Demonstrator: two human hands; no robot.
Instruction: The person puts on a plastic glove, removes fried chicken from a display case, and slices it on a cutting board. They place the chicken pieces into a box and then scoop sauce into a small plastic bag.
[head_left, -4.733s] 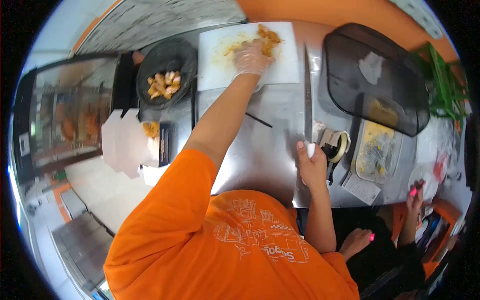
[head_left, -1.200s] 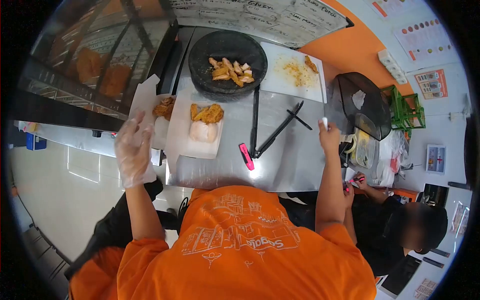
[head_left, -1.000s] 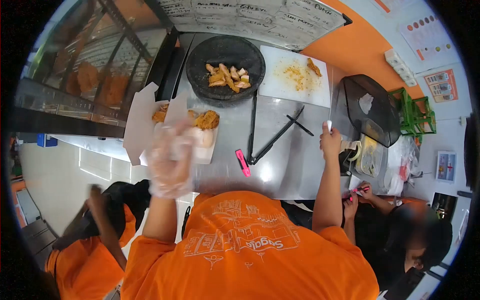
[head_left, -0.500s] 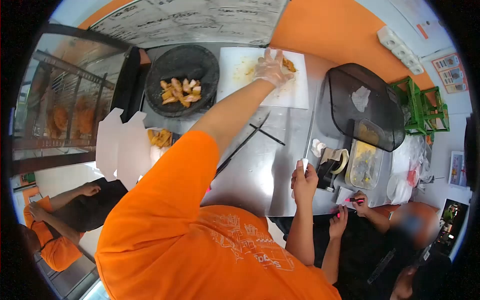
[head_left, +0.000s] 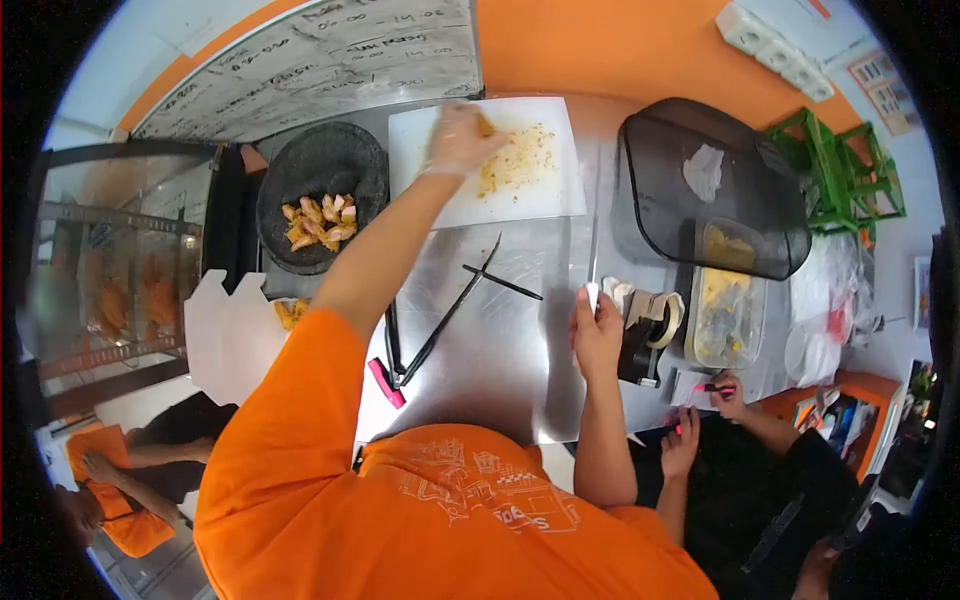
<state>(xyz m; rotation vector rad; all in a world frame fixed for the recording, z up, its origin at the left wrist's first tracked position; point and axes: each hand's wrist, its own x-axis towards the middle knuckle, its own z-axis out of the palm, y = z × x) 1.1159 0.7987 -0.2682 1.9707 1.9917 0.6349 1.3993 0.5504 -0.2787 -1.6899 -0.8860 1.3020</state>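
My left hand [head_left: 460,140], in a clear plastic glove, is closed around brown pieces of what looks like fried chicken [head_left: 484,126], over the left half of a white cutting board [head_left: 545,200]. Crumbs are scattered on the board to its right. Left of the board stands a dark stone mortar [head_left: 350,165] with chopped chicken pieces [head_left: 320,220] inside. Above the steel counter's front part, my bare right hand [head_left: 598,335] grips an object with a white handle [head_left: 592,296]; the rest of it cannot be made out.
Black tong-like tools [head_left: 440,335] and a pink object [head_left: 385,383] lie on the counter. An open carton [head_left: 230,340] stands left. Rightward are a tape dispenser [head_left: 645,345], a dark bin [head_left: 640,210] and a plastic tub [head_left: 725,330]. A co-worker's hands [head_left: 680,445] hold pink-and-black pens.
My left hand has moved left across the board, taking the brown pieces from its right side and leaving crumbs. My right hand still holds the white handle. The view has shifted.
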